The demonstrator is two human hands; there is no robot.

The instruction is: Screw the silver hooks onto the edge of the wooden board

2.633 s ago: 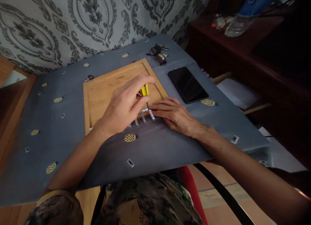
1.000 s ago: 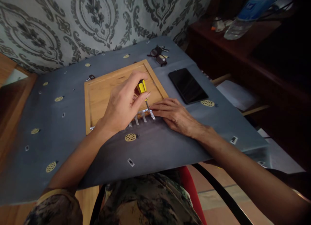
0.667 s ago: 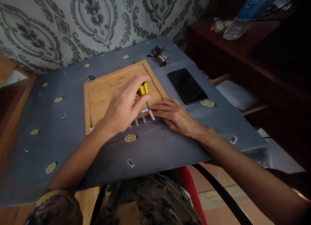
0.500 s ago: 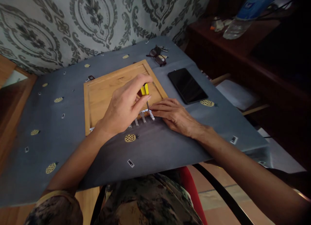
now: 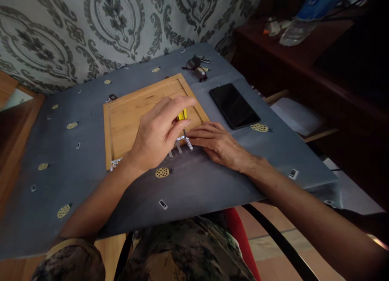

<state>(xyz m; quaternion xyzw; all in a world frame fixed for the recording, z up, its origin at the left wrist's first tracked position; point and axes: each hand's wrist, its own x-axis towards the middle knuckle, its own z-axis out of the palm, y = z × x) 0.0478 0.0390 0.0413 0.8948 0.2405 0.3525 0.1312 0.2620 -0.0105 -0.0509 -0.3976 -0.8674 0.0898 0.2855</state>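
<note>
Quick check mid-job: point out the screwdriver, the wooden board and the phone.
Screwdriver (image 5: 182, 114): head view, on its yellow handle.
Wooden board (image 5: 132, 116): head view, on its bare upper face.
Phone (image 5: 234, 105): head view, middle of its dark screen.

Surface (image 5: 91, 139): open at nine o'clock from wooden board (image 5: 127, 125)
Phone (image 5: 234, 105): blocks three
Sunglasses (image 5: 200, 73): block one
Right hand (image 5: 221, 145): blocks four

Over the wooden panel (image 5: 127, 123), our left hand (image 5: 154, 131) holds a yellow screwdriver (image 5: 182, 115) to the metal hook strip (image 5: 189, 143) at the panel's near edge; our right hand (image 5: 220, 145) lies at its near right corner. We see a phone (image 5: 234, 106) right of the panel, glasses (image 5: 199, 73) beyond.
</note>
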